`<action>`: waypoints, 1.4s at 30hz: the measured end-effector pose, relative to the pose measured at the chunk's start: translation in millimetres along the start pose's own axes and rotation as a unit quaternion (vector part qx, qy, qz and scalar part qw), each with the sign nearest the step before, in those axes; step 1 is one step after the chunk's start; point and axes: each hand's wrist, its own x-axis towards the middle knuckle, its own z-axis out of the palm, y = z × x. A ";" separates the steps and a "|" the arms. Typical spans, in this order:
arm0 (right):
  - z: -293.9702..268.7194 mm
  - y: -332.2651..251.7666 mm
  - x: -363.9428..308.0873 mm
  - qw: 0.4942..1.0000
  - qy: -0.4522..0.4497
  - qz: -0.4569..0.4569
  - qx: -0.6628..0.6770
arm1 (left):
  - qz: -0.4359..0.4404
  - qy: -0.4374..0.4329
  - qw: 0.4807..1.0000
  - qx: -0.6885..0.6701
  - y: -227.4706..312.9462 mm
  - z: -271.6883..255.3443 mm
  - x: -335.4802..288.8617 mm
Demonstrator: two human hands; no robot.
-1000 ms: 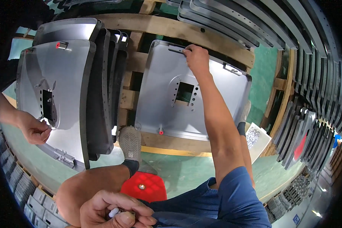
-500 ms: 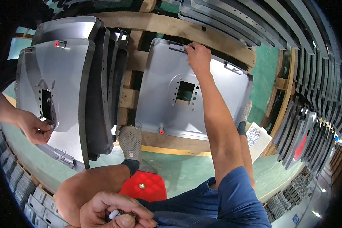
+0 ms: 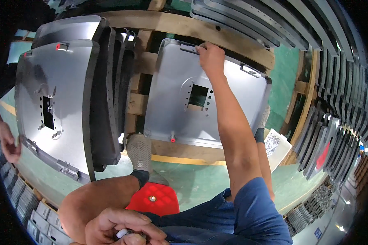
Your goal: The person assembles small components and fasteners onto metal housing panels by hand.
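My left hand (image 3: pixel 124 226) is curled at the lower edge, cupping a small white piece (image 3: pixel 122 233) and darker bits too small to name. My right hand (image 3: pixel 212 60) reaches out to the far rim of a grey metal panel (image 3: pixel 167 94) lying flat on a wooden pallet. Its fingers are closed at the rim, beside a dark slotted strip; what they pinch, if anything, is hidden. The panel has a square cut-out (image 3: pixel 198 96) with rows of holes, a red-tipped post (image 3: pixel 173 138) on its near side and a bracket (image 3: pixel 250 71) at its far right.
Leaning metal panels (image 3: pixel 61 85) stand at the left, where a co-worker's hand (image 3: pixel 9 143) shows. A red cushioned seat (image 3: pixel 155 200) is below me. A white tray (image 3: pixel 277 161) of small parts sits right of the pallet (image 3: pixel 184 153). Racked panels (image 3: pixel 335 77) fill the right.
The co-worker's hand has moved left, off the cut-out of the leaning panel to its outer edge. My hands stay nearly where they were.
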 end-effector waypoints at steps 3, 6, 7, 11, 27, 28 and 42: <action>2.6 -3.7 0.3 0.999 -0.031 -0.003 -0.029 | 0.010 -0.005 1.000 0.024 -1.9 -1.3 -1.0; 2.0 -3.7 -1.2 0.999 -0.029 0.002 -0.022 | 0.014 0.007 0.999 0.033 -1.5 1.5 0.6; 0.6 -3.2 -1.1 0.999 -0.039 -0.010 -0.008 | 0.018 0.004 0.999 0.038 -1.4 2.1 1.3; 1.6 -4.9 -1.9 0.998 -0.054 -0.017 0.006 | 0.024 0.001 0.998 0.052 -0.5 2.7 1.1; -8.8 8.8 3.0 0.976 -0.167 0.072 0.123 | 0.050 -0.054 0.996 0.059 -2.8 -5.8 2.7; -5.5 10.4 5.5 0.989 -0.131 0.015 0.067 | 0.046 -0.050 0.996 0.056 -3.0 -3.7 2.2; -88.5 -86.6 -54.8 0.963 -0.153 0.048 0.214 | 0.089 0.079 0.993 0.027 1.0 1.0 -1.7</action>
